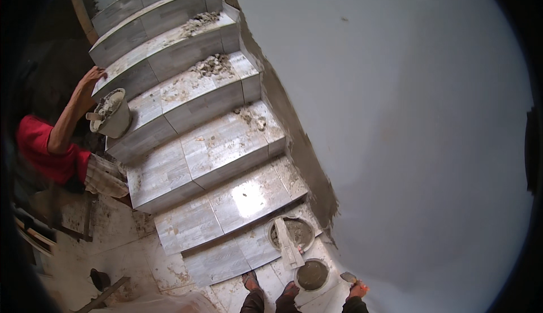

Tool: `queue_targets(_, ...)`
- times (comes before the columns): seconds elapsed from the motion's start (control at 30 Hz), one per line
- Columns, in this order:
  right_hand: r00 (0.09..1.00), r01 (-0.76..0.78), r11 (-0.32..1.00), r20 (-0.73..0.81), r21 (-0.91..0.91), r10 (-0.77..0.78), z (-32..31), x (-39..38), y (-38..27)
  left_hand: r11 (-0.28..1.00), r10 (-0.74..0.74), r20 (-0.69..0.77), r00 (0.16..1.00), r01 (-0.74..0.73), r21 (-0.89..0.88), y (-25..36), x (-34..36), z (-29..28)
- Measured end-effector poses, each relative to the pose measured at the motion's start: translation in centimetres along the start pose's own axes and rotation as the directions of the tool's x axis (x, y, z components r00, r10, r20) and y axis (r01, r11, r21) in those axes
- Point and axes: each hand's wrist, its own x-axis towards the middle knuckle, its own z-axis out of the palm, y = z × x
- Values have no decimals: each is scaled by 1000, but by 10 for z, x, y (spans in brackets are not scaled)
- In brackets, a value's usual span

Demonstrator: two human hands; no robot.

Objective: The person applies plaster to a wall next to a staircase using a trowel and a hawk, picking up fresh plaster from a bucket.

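My right hand (358, 290) is closed around a small trowel (348, 277) at the lower right, near the foot of the grey wall. My left hand is out of view. Left of the trowel stands a round bucket (312, 275) holding wet grey-brown mortar or slurry. Just beyond, on the lowest step, a second bucket (271, 238) has lumpy mortar inside, with a pale, flat, mortar-smeared tool (289, 249) lying across its rim.
Tiled stairs (226, 208) climb up and left, with rubble heaps (214, 67) on several treads. A co-worker in a red shirt (48, 149) touches a step's left end. Nearby sits a mortar bucket (116, 118). A dark container (100, 279) is at lower left.
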Motion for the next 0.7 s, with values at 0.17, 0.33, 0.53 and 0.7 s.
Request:
queue_targets(0.17, 918, -384, 795, 103, 469, 382, -13, -34, -94, 980, 198, -200, 960, -196, 29, 75, 86, -26)
queue_targets(0.33, 903, -428, 704, 302, 567, 306, 40, -109, -175, 889, 323, -354, 878, -409, -204, 174, 166, -94)
queue_targets(0.53, 859, -457, 676, 483, 578, 168, 143, -173, -279, 867, 354, -365, 861, -449, -217, 298, 254, -154)
queue_targets(0.7, 810, -396, 719, 586, 571, -19, 233, -205, -363, 940, 263, -284, 922, -311, -141, 356, 314, -173)
